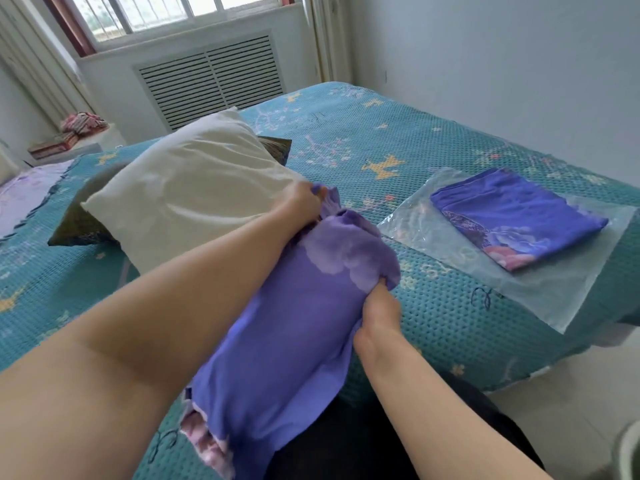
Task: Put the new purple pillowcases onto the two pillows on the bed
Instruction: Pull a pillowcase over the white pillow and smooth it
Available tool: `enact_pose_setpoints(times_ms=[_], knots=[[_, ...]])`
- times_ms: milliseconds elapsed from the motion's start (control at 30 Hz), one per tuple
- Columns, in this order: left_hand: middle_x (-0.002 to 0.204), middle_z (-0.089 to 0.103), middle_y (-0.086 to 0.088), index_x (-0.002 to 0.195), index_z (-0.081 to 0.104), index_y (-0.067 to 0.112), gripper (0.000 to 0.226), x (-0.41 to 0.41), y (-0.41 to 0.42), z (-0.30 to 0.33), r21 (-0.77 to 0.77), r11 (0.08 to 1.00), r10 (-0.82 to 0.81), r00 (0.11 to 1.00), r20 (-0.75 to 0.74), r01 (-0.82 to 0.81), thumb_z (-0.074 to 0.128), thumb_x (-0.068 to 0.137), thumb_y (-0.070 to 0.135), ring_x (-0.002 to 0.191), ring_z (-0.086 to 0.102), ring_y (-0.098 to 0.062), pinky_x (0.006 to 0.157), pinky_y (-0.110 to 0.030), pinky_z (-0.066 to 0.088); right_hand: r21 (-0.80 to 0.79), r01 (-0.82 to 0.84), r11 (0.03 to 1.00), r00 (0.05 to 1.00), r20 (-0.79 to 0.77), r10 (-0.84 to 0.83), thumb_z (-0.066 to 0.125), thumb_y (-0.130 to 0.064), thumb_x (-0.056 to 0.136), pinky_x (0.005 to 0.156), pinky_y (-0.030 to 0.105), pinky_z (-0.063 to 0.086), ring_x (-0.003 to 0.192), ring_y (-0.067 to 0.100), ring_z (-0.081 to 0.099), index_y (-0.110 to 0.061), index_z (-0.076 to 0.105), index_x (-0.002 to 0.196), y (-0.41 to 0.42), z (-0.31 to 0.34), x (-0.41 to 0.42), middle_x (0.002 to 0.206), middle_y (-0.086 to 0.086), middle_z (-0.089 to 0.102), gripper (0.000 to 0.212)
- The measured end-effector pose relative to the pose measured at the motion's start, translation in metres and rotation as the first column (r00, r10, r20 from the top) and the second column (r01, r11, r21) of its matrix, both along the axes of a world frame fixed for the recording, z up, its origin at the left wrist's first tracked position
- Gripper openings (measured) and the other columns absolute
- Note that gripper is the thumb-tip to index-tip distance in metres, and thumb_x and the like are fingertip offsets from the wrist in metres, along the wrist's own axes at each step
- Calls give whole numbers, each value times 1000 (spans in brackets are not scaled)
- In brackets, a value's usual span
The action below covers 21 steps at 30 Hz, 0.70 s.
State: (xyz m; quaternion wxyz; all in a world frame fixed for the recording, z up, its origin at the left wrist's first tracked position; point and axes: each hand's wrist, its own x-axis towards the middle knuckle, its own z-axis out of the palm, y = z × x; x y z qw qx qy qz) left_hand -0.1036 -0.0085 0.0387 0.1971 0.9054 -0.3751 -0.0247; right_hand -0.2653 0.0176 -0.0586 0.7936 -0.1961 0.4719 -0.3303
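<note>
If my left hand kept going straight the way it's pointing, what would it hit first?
Most likely the bare white pillow: your left hand, gripping the purple pillowcase, already touches its near corner, though depth is unclear.

radiator grille (pixel 211 77) under window (pixel 180 10) | books (pixel 52 147) on ledge

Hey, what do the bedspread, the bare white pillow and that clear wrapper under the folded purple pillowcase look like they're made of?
Bedspread: looks like woven textile, matte, with a raised waffle-like grid and printed motifs.
White pillow: soft cloth shell, probably cotton or a blend; it creases and shows a faint sheen.
Clear wrapper: thin plastic film, glossy and see-through, wrinkled, with the bedspread pattern showing through.
</note>
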Motion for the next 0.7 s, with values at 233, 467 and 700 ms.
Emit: enact_pose_setpoints(times_ms=[233, 467, 700], knots=[[123, 58, -21, 121, 57, 5, 38, 84, 47, 47, -121, 957, 287, 928, 237, -265, 34, 99, 25, 112, 55, -37, 96, -42, 44, -245, 53, 968, 992, -96, -78, 47, -66, 86, 81, 33, 53, 92, 19, 65, -11, 62, 113, -51, 12, -49, 106, 2, 66, 63], [116, 60, -23, 113, 59, 8, 41, 106, 68, 35, -83, 965, 260, 936, 236, -247, 36, 98, 40, 108, 55, -41, 91, -43, 42, -390, 36, 920, 966, -221, -132, 33, -57, 96, 76, 22, 38, 95, 15, 52, -6, 56, 125, -67, 20, -60, 118, 2, 57, 63], [119, 61, -11, 123, 47, 12, 49, 76, 78, 22, -248, 942, 195, 970, -145, -226, 62, 86, 41, 110, 55, -31, 96, -37, 41, -428, -70, 901, 984, -176, -7, 33, -67, 90, 85, 36, 53, 93, 21, 65, -17, 62, 112, -55, 18, -51, 107, 2, 68, 62]])
